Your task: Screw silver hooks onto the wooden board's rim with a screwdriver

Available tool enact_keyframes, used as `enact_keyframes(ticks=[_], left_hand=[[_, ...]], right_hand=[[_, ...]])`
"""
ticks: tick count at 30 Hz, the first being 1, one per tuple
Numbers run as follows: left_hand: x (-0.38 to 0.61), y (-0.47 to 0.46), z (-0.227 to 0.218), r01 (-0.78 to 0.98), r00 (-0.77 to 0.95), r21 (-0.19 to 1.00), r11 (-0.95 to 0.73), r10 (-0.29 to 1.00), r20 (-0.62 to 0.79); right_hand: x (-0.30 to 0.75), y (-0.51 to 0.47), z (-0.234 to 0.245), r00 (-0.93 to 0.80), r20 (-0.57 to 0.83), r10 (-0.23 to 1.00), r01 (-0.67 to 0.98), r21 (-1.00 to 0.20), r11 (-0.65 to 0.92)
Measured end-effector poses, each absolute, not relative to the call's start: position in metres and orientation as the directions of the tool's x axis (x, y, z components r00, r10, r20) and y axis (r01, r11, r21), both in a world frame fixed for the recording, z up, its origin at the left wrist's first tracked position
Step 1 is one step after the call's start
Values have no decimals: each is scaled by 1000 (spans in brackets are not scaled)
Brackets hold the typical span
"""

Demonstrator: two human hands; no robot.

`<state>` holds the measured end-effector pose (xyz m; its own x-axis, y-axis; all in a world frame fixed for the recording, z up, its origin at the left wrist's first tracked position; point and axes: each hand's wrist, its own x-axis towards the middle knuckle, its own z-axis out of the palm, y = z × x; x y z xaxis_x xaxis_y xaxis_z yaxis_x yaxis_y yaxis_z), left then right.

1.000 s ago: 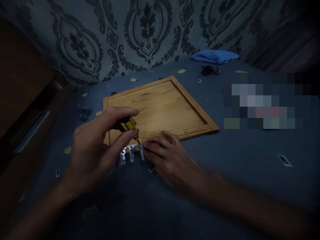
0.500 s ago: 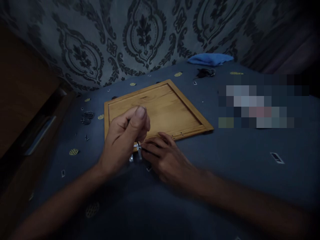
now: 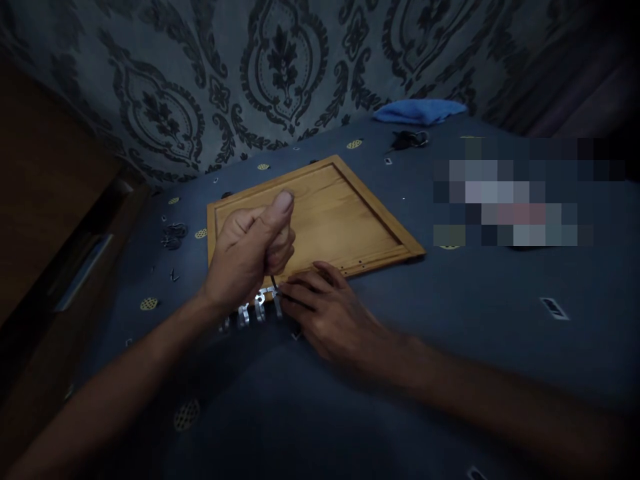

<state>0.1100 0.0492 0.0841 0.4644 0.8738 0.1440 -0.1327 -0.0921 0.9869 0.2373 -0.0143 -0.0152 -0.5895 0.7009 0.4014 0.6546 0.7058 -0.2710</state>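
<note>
A light wooden panel (image 3: 330, 213) with a raised frame lies flat on a blue patterned surface. At its near edge sits a silver metal hook rack (image 3: 250, 310) with several prongs. My left hand (image 3: 250, 257) is closed in a fist round a screwdriver; its handle is hidden in the fist and only the dark shaft shows, pointing down at the rack. My right hand (image 3: 325, 313) lies beside it, fingertips pressed on the rack's right end and the panel's edge.
A blue cloth (image 3: 420, 110) and a small dark bundle (image 3: 410, 140) lie at the back by the patterned wall. Small metal parts (image 3: 173, 235) sit left of the panel. A wooden cabinet (image 3: 45, 207) stands at the left. A blurred patch covers the right.
My left hand closed from an open-fingered hold into a fist, hiding the yellow and black screwdriver handle. The right hand stayed on the rack.
</note>
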Motion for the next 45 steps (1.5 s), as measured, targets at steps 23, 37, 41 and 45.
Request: enact_keyframes(ticks=[23, 37, 41, 45], left_hand=[[98, 45, 92, -162, 288, 973, -165, 935, 207], [101, 32, 86, -145, 246, 966, -213, 938, 244], [100, 35, 82, -155, 224, 962, -224, 941, 255], [99, 36, 79, -188, 240, 959, -212, 937, 254]], right_hand=[[238, -13, -17, -586, 419, 694, 649, -271, 711], [238, -13, -14, -596, 403, 695, 639, -286, 714], [238, -14, -14, -588, 402, 701, 649, -283, 706], [238, -14, -15, -588, 403, 702, 660, -264, 704]])
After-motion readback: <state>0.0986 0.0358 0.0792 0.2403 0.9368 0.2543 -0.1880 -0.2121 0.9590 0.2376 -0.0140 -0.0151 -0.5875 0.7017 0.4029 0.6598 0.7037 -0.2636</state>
